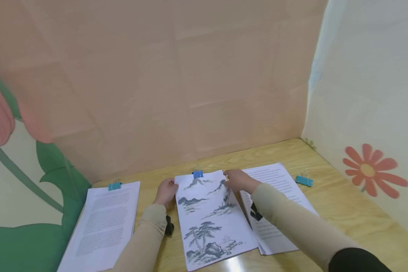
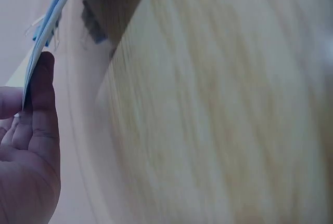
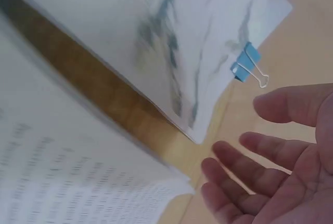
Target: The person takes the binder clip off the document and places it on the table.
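A paper stack with ink landscape drawings [image 1: 207, 211] is in the middle of the head view, a blue binder clip [image 1: 198, 174] on its top edge. My left hand [image 1: 166, 192] pinches the stack's upper left edge. In the left wrist view, the thumb is on one side of the sheets and the fingers [image 2: 44, 109] on the other. Close to the upper right corner is my right hand [image 1: 239, 180]. The right wrist view shows its fingers [image 3: 260, 177] spread and relaxed, apart from the paper and the clip's wire handles.
Printed text sheets [image 1: 268, 175] lie to the right, partly under my right forearm. Another clipped text stack [image 1: 105, 223] is at the left, with a teal clip [image 1: 114, 186]. A loose teal binder clip [image 1: 304, 181] rests on the wooden table [image 1: 340, 211]. Covered walls stand behind and beside.
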The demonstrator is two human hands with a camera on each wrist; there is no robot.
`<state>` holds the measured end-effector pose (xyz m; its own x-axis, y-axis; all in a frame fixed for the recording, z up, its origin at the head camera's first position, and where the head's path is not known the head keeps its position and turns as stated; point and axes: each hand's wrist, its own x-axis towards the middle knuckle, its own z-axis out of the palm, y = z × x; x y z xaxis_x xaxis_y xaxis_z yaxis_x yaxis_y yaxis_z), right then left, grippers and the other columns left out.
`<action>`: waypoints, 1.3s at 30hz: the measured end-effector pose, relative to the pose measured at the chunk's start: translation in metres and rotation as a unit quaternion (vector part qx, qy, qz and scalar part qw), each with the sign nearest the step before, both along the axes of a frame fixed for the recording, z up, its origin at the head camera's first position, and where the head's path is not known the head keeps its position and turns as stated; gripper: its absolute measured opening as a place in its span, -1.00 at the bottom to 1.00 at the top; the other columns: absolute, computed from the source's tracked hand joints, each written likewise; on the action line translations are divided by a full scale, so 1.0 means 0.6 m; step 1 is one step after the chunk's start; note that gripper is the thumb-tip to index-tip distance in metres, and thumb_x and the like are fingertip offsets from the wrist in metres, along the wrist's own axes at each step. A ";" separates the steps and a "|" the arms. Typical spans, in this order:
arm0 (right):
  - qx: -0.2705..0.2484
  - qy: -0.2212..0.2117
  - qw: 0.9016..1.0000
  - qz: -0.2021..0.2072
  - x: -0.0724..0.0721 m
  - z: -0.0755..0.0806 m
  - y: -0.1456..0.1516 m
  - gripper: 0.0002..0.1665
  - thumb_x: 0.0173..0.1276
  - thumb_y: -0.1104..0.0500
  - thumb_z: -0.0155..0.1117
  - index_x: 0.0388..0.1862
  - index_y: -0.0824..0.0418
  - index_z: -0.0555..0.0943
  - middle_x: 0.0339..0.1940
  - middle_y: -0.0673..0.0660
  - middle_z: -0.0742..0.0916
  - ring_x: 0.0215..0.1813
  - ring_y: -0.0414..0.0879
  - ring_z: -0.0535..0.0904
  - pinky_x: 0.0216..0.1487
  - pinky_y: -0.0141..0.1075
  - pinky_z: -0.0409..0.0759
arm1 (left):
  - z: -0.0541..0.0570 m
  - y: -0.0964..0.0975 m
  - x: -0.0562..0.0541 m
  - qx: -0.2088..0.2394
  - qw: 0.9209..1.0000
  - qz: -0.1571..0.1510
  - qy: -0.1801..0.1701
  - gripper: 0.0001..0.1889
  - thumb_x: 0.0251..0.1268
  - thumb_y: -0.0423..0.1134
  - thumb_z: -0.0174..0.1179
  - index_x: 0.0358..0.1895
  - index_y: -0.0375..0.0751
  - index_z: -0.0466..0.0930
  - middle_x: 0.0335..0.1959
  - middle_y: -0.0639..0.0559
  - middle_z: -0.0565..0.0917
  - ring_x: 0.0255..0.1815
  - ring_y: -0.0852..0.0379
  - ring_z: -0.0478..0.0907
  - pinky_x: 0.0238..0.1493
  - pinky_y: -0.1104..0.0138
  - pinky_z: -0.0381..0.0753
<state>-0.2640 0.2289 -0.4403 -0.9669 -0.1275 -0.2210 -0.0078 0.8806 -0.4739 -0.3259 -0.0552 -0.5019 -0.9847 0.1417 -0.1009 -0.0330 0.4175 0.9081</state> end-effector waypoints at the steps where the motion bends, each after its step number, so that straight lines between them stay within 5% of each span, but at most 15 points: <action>1: -0.002 0.003 1.000 0.005 -0.007 0.003 -0.003 -0.44 0.48 0.26 0.18 0.40 0.48 0.45 0.20 0.42 0.66 0.26 0.28 0.58 0.19 0.03 0.59 | 0.001 -0.002 0.001 0.002 1.000 0.000 -0.002 -0.88 0.48 -0.40 0.09 -0.31 -0.31 0.50 -0.59 0.03 0.36 -0.57 0.11 0.29 -0.49 0.28 0.34; 8: -0.055 0.054 0.996 0.036 -0.060 0.014 -0.038 -0.49 0.60 0.23 0.03 0.40 0.50 0.44 0.21 0.42 0.65 0.25 0.28 0.58 0.26 0.05 0.55 | 0.006 -0.002 0.004 0.011 1.000 0.000 0.000 -0.86 0.50 -0.40 0.10 -0.32 -0.26 0.47 -0.59 0.03 0.34 -0.56 0.10 0.29 -0.45 0.26 0.33; 16: -0.072 0.071 0.993 0.061 -0.083 0.022 -0.068 -0.42 0.64 0.20 -0.03 0.47 0.54 0.33 0.40 0.46 0.52 0.41 0.32 0.44 0.43 0.08 0.38 | 0.005 0.020 0.022 0.025 0.999 -0.017 0.019 -0.83 0.52 -0.39 0.09 -0.35 -0.26 0.42 -0.61 0.07 0.27 -0.57 0.12 0.23 -0.46 0.26 0.30; 21: -0.061 0.050 0.993 0.085 -0.092 0.037 -0.076 -0.34 0.63 0.13 -0.01 0.53 0.52 0.25 0.48 0.45 0.44 0.48 0.32 0.36 0.49 0.07 0.29 | 0.009 0.028 0.029 0.025 0.999 -0.012 0.030 -0.88 0.51 -0.39 0.10 -0.29 -0.29 0.47 -0.54 0.03 0.43 -0.51 0.11 0.34 -0.43 0.27 0.36; 26: -0.121 0.002 0.990 0.077 -0.090 0.024 -0.070 -0.31 0.68 0.04 -0.06 0.59 0.42 0.22 0.57 0.39 0.35 0.56 0.30 0.23 0.54 0.09 0.18 | 0.010 0.037 0.040 0.027 0.999 -0.002 0.037 -0.91 0.49 -0.40 0.13 -0.27 -0.31 0.53 -0.40 -0.03 0.59 -0.43 0.10 0.45 -0.39 0.27 0.45; 39: -0.269 -0.047 0.962 0.011 -0.101 -0.012 -0.023 -0.45 0.72 0.17 -0.15 0.51 0.46 0.32 0.54 0.43 0.36 0.57 0.34 0.19 0.53 0.14 0.18 | 0.010 0.054 0.050 0.038 0.999 -0.001 0.027 -0.89 0.49 -0.40 0.13 -0.28 -0.29 0.53 -0.47 0.00 0.49 -0.45 0.09 0.40 -0.38 0.27 0.41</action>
